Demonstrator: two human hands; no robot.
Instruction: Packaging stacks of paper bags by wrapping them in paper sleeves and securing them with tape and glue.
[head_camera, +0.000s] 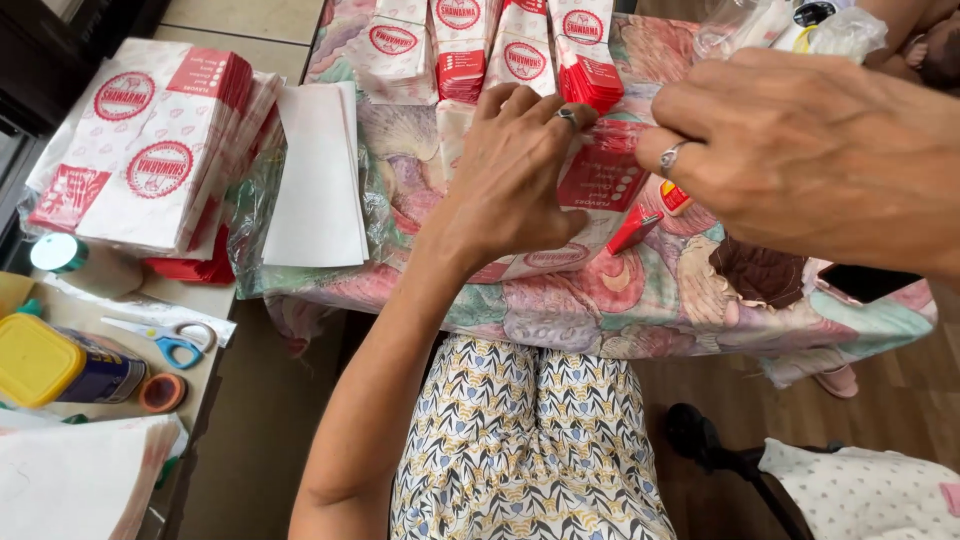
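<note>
My left hand (515, 170) presses flat on a white and red paper bag (590, 215) lying on the floral cloth of the table (640, 300). My right hand (800, 150) hovers just right of it, fingers curled around a small glue stick (672, 197) with a red cap end. A loose red cap (633, 228) lies on the bag's lower right edge. Both hands wear a ring.
Rows of finished red and white bags (470, 45) stand at the table's far side. A big stack of flat bags (150, 140) and plain white sheets (318, 175) lie left. Blue scissors (170, 338), a yellow-lidded jar (60, 365) and tape rolls sit on a side table.
</note>
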